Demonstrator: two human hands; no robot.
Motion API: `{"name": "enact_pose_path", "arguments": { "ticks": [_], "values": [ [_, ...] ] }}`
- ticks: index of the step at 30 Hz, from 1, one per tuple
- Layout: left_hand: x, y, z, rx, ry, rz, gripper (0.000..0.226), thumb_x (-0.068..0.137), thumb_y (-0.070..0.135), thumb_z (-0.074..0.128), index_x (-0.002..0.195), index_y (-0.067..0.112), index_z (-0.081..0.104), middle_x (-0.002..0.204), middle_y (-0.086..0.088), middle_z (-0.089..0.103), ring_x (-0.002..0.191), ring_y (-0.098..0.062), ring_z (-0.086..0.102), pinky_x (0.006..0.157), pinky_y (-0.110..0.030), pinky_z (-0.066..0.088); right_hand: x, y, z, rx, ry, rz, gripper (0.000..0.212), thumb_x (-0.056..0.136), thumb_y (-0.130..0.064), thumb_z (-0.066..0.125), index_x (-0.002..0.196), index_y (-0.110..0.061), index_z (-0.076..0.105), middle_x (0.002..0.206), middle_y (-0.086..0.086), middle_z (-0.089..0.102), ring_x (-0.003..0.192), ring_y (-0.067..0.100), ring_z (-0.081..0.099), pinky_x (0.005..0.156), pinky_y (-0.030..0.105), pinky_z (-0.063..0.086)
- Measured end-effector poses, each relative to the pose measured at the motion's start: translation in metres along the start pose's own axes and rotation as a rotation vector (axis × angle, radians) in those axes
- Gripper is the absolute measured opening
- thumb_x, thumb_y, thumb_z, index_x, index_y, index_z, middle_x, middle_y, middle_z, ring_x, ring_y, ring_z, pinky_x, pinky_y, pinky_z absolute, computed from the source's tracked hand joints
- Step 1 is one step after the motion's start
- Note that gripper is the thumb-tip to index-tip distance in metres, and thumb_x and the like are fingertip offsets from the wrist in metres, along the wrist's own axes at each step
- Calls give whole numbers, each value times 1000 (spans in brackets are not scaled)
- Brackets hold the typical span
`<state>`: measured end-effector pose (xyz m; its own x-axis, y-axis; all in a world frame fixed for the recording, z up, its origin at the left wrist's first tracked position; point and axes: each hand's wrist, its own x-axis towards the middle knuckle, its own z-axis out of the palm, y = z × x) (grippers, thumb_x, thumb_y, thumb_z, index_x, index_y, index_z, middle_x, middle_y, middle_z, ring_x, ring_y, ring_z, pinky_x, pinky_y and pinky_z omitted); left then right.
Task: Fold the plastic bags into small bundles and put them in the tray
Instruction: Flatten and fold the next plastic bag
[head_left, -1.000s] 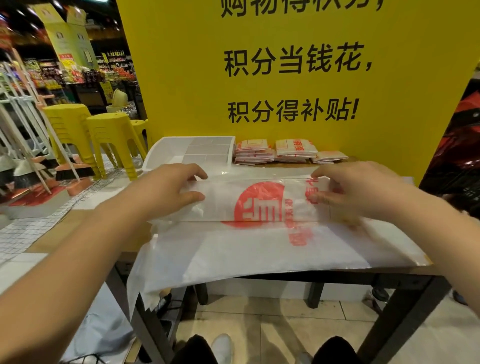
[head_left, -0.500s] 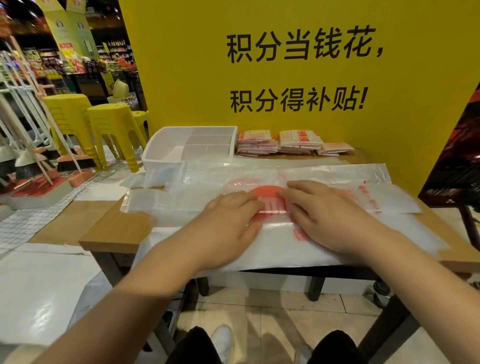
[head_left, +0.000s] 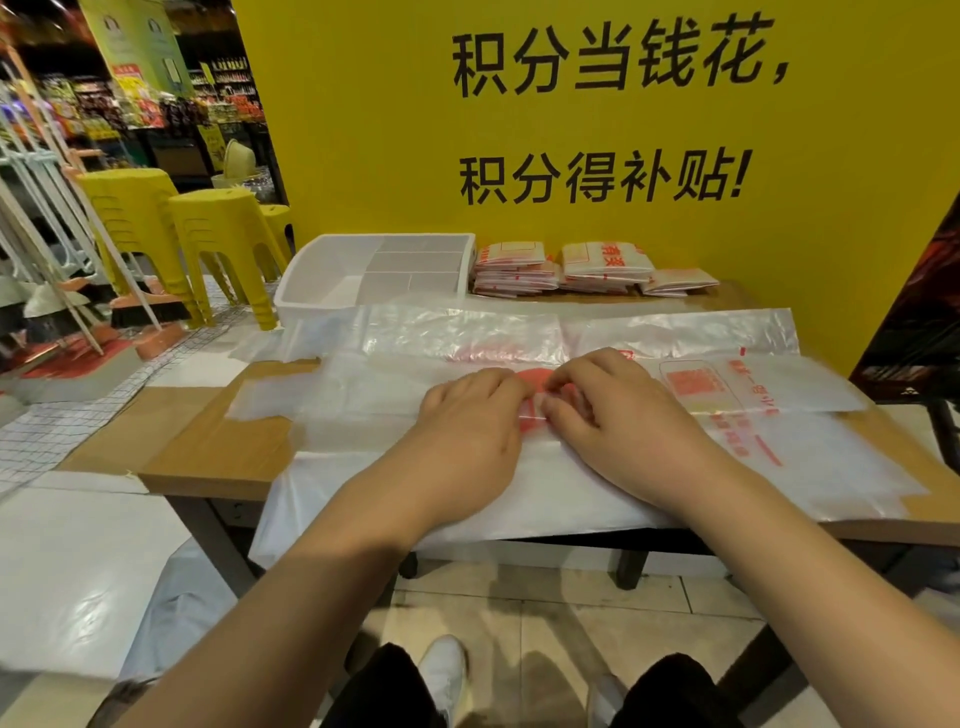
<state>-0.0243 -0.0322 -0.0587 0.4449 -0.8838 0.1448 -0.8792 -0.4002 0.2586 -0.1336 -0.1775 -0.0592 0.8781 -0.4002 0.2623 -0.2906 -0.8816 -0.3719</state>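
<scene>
arms: bare forearms (head_left: 311, 597) | legs: black cloth (head_left: 387, 691) (trousers or shorts, unclear) | feet: white shoes (head_left: 442, 670)

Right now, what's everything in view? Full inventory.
plastic bags: several overlapping, translucent white with red print, spread across the table
folded bundles: three stacks, white and red, back of the table, right of the tray
tray: one, white, divided, back left of the table
table: one, brown wood
board: one, yellow with black characters, behind the table
stools: stacked, yellow, floor at left
left hand: one, pressing flat on the bags, centre
right hand: one, fingers pinching the bag fold beside it
</scene>
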Motion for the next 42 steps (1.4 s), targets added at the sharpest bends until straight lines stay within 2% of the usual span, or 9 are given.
{"name": "enact_pose_path", "arguments": {
  "ticks": [3,6,10,15,23,26,30,37,42],
  "values": [
    [1,-2,-1,-13,-75,-11,48,107,26,24,155,31,22,163,8,17,151,-10,9,124,-39,0,2,2,0,-53,-113,-8,46,105,-44,32,149,-32,41,154,-3,38,142,19,32,117,38,27],
    [-1,-4,0,0,-22,-5,47,107,30,26,154,34,25,162,11,20,150,-9,12,124,-35,5,4,1,-1,-85,-175,3,50,106,-45,24,155,-36,28,165,-6,21,151,14,15,123,35,12],
    [-5,-4,5,25,172,7,37,105,36,30,139,35,45,141,11,44,134,-13,35,112,-33,26,-1,2,-2,-81,-50,-7,44,102,-51,36,142,-41,49,147,-9,47,138,18,36,113,38,27],
    [-7,0,6,50,204,5,35,106,39,28,132,34,50,137,14,46,132,-8,34,115,-33,17,-6,2,0,-78,141,-74,32,95,-55,47,111,-39,70,106,-14,61,108,13,51,93,32,34],
    [-8,4,3,81,22,-49,52,106,43,17,157,36,19,165,14,14,152,-6,5,125,-41,-1,-4,5,0,86,-15,-173,33,101,-45,48,129,-33,60,124,-11,60,117,12,50,102,34,42],
    [-4,5,0,99,-105,-86,56,106,45,11,159,33,2,166,13,-4,153,-8,-7,124,-43,-4,-1,2,-1,-35,-208,-149,53,106,-47,27,157,-32,26,163,-10,24,150,9,19,123,31,15],
    [-3,2,-5,140,-185,-110,57,105,48,8,158,35,-5,165,10,-16,152,-14,-15,124,-45,-8,-7,13,-16,-137,-361,-67,61,104,-55,15,159,-33,1,165,-14,-10,151,2,-10,122,25,-8],
    [-5,-7,-5,141,-212,-152,62,99,63,7,155,42,-10,163,10,-22,151,-15,-20,122,-48,-13,-46,75,-64,-138,-394,193,95,72,-84,-7,156,-40,-4,164,-10,-16,150,4,-16,123,29,-9],
    [-13,-24,-16,121,-251,-251,86,76,82,-1,154,46,-10,163,11,-22,151,-16,-20,122,-48,-13,-52,81,-64,-170,-331,297,91,74,-76,-1,157,-39,-2,166,-4,-14,152,9,-14,122,31,-10]
  ]
}}
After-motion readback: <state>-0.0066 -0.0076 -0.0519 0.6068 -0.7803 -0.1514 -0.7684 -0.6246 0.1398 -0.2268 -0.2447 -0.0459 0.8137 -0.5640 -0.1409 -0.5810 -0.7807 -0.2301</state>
